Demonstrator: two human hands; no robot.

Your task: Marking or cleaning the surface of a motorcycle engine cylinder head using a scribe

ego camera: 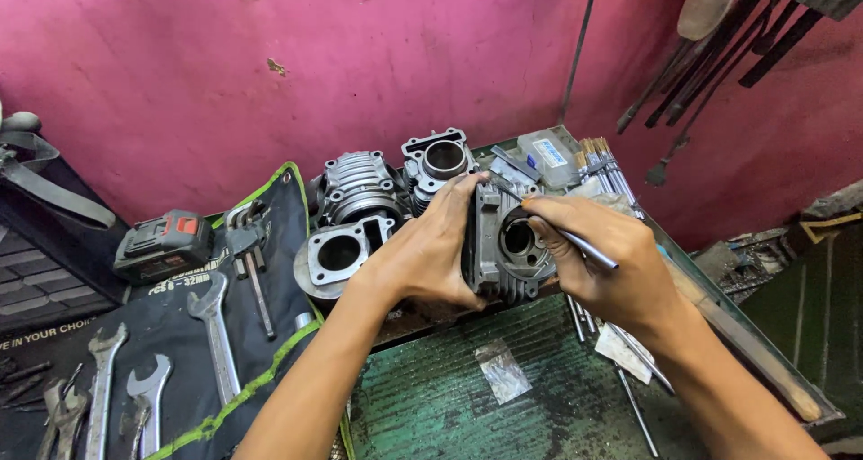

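Note:
My left hand (424,258) grips a grey finned engine cylinder (503,244) by its left side, holding it upright above the green bench, bore facing me. My right hand (604,260) pinches a thin metal rod tool (589,249) like a pen, its tip running up past the top of the cylinder. The fingers of my right hand rest against the cylinder's right face beside the bore.
Behind stand two more cylinders (360,190), (440,163) and a cylinder (337,255) lying flat. A black cloth (171,334) at left carries spanners (214,334) and a battery pack (162,244). Loose rods (629,397) and a small plastic bag (502,370) lie on the green bench (449,406). Tools hang on the pink wall (701,73).

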